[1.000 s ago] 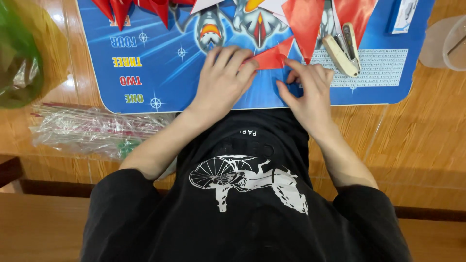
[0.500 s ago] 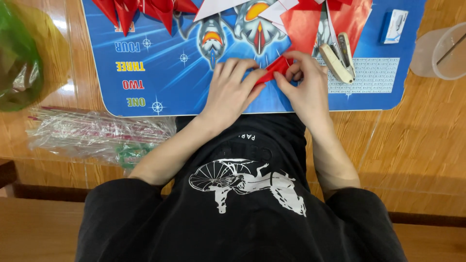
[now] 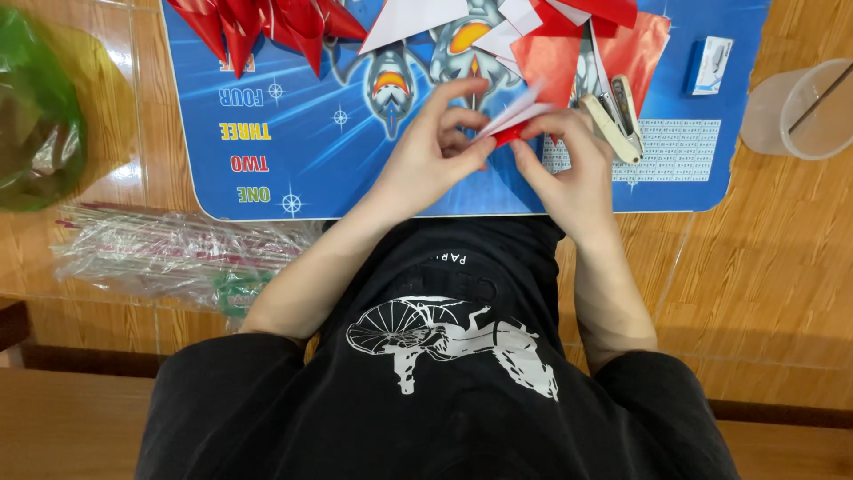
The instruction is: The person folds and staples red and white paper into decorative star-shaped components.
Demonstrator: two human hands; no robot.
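Both hands have lifted off the mat since the earlier frames, raising the folded paper between them. Across the upper frame lies a blue printed mat [image 3: 293, 160] on the wooden table [image 3: 764, 267]. At left sit a green bag [image 3: 35, 133] and a clear packet of sticks [image 3: 169, 258]. Upper centre, the left hand [image 3: 426, 160] and right hand [image 3: 569, 169] pinch a small red-and-white folded paper [image 3: 511, 120] from both sides. Just right lies a cream stapler [image 3: 613, 120], then a clear cup [image 3: 800, 107] and a small blue box [image 3: 708, 65].
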